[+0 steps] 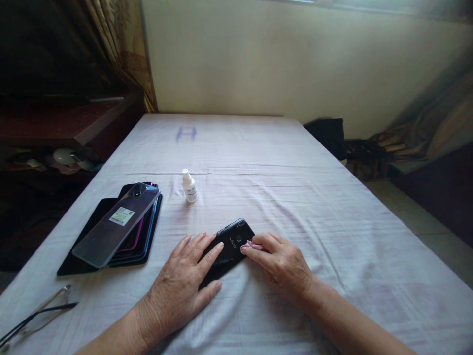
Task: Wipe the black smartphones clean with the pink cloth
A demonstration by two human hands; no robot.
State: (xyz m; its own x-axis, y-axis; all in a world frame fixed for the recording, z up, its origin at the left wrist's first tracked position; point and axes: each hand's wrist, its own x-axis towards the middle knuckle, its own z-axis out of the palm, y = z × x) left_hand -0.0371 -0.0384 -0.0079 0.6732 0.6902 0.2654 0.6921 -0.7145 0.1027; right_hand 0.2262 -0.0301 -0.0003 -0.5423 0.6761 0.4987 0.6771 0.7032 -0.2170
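A black vivo smartphone (225,259) lies back up on the cloth, tilted toward the upper right. My left hand (186,276) rests flat over its lower left part with the fingers spread, covering that end. In my right hand (279,261) a small pink cloth (249,246) is pinched between thumb and fingers. The cloth touches the phone's right edge, near the camera and the round fingerprint sensor. A small white dropper bottle (189,186) stands upright beyond the phone.
To the left is a stack of phones and tablets, topped by a phone with a label (121,217). Eyeglasses (40,310) lie at the near left corner. A checked cloth (332,222) covers the table. A dark red shelf (88,129) adjoins on the left; a wall (229,64) rises behind.
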